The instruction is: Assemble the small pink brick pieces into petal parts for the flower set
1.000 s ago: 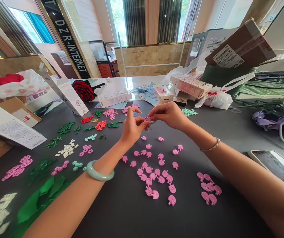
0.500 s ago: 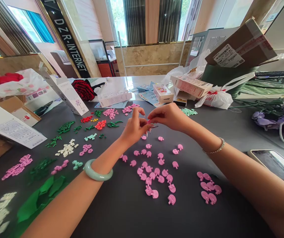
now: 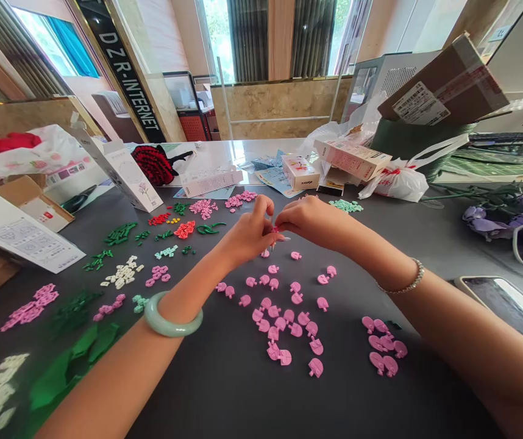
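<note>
Above the dark table, my left hand (image 3: 251,236) and my right hand (image 3: 305,221) meet with fingertips pinched together. Between them shows a bit of a small pink plastic piece (image 3: 275,230), mostly covered by the fingers. Closest below the hands lie several loose pink petal-shaped pieces (image 3: 289,316), each with a short stub, scattered flat on the table. A separate cluster of larger pink pieces (image 3: 383,346) rests by my right forearm.
Sorted piles surround my left arm: white pieces (image 3: 124,272), red pieces (image 3: 185,229), green leaves (image 3: 67,369). Cartons (image 3: 300,172) and a plastic bag (image 3: 401,181) stand along the back. A phone (image 3: 508,305) lies right, near purple flowers (image 3: 494,221).
My right hand has turned slightly and drawn closer over the left fingertips. My left forearm has shifted a little to the left. The pieces on the table stay where they were.
</note>
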Motion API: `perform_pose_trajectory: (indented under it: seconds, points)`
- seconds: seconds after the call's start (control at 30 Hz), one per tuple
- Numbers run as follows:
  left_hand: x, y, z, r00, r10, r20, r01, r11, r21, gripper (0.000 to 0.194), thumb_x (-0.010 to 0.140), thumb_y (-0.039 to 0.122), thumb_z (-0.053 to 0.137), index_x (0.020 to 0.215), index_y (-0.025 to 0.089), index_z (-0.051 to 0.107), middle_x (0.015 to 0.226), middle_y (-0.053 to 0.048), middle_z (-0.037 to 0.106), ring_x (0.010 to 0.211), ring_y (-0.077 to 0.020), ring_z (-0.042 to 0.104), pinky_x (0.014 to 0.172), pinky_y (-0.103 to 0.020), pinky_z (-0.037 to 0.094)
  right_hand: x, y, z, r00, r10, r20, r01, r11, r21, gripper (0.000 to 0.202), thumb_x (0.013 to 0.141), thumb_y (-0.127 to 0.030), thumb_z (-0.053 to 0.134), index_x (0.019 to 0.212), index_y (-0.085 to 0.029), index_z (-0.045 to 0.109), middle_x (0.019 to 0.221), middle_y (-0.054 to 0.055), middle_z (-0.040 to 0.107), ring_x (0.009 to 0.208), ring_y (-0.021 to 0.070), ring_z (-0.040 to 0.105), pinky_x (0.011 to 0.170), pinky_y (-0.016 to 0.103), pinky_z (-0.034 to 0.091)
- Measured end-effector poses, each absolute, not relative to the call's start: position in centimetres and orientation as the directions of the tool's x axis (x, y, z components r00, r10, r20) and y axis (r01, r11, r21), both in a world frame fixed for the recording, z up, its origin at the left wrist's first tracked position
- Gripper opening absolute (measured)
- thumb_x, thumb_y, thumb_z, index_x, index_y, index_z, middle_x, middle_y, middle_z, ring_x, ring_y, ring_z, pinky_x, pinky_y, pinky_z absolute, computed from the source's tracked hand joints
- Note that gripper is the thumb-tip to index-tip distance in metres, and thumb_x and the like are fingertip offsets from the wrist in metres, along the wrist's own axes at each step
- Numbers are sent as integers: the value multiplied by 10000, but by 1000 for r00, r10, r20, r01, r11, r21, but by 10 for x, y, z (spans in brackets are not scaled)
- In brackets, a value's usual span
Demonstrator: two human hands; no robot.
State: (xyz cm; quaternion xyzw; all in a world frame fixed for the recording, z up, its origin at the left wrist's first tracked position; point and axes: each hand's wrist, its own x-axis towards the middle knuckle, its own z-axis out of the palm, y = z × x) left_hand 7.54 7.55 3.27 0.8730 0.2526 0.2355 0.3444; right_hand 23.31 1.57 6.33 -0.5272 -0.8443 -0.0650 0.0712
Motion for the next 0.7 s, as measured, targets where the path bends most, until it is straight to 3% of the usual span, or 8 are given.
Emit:
perform_pose_trajectory:
  seconds: [0.17, 0.33, 0.7]
  points:
    - [77, 77, 33, 768, 589, 251, 263, -647, 716, 376, 704, 213, 562, 810, 249, 202, 496, 109, 510, 414, -100, 469, 462, -240, 388, 225, 8, 67, -437, 890, 126, 886, 402, 231, 175, 773, -8, 538, 799, -132, 659, 744, 59, 625, 599, 125, 522, 518, 268, 325]
    - [76, 79, 33, 781, 557, 281, 239, -683, 690, 383, 685, 183, 537, 792, 247, 175, 478, 125, 456, 411, -87, 424, 452, -224, 340, 218, 3, 70, -511, 854, 101, 822, 450, 350, 207, 744, 31, 502, 763, -128, 635, 709, 63, 601, 596, 128, 513, 527, 270, 322]
    - [70, 79, 42, 811, 523, 263, 202, -673, 712, 373, 727, 182, 556, 776, 241, 190, 515, 118, 358, 446, -73, 404, 429, -193, 326, 223, 8, 67, -548, 825, 138, 824, 504, 257, 192, 778, 23, 473, 801, -96, 622, 747, 61, 581, 623, 120, 492, 575, 260, 348]
